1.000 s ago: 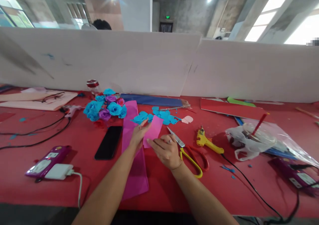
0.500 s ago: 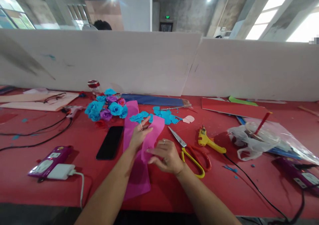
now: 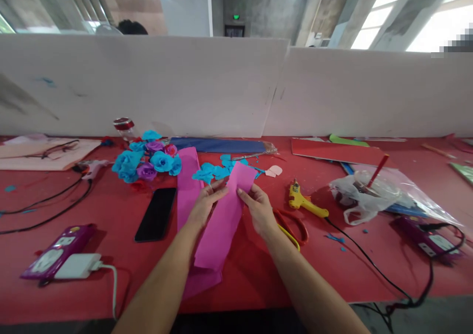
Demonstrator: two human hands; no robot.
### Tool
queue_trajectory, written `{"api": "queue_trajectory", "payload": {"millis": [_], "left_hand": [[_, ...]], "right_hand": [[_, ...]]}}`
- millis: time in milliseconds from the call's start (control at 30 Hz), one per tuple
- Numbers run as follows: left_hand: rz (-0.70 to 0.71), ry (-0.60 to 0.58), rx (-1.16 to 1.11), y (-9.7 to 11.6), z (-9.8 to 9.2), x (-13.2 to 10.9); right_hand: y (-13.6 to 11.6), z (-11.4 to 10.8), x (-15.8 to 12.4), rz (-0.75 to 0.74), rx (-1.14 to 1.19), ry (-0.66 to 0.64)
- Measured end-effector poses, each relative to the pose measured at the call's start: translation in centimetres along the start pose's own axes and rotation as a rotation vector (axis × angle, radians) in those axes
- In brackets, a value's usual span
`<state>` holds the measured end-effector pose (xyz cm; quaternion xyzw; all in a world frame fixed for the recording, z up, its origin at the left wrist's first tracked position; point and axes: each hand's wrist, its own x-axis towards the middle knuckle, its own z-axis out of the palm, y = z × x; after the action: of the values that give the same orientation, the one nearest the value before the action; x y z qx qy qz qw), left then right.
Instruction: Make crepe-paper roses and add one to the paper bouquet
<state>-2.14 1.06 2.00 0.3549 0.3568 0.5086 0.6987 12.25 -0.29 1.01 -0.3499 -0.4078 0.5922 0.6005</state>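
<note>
Both hands pinch a pink paper strip (image 3: pixel 225 216) (left hand (image 3: pixel 205 207), right hand (image 3: pixel 260 211)), seemingly lifted slightly off the red worktop (image 3: pixel 332 270), scissors (image 3: pixel 291 228) just beside.

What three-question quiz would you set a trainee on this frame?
1. True or false: the left hand and the right hand both hold the pink paper strip.
2. What lies on the red table left of the left hand? A. black phone B. laptop C. mug
3. Fill in: the yellow glue gun lies to the ___ of the right hand.
Key: 1 true; 2 A; 3 right.
</note>
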Motion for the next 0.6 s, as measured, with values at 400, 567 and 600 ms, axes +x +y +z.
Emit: {"api": "queue_trajectory", "payload": {"millis": [400,567,600], "left_hand": [[0.177,0.294,0.067,-1.4,-0.8,1.2],[0.238,0.411,0.038,-1.0,-2.1,2.0],[0.242,0.429,0.020,-0.9,-2.4,2.2]], "right_hand": [[0.3,0.5,-0.8,0.305,0.015,-0.185],[0.7,0.5,-1.4,0.392,-0.040,-0.280],[0.7,0.4,-1.7,0.401,-0.057,-0.271]]}}
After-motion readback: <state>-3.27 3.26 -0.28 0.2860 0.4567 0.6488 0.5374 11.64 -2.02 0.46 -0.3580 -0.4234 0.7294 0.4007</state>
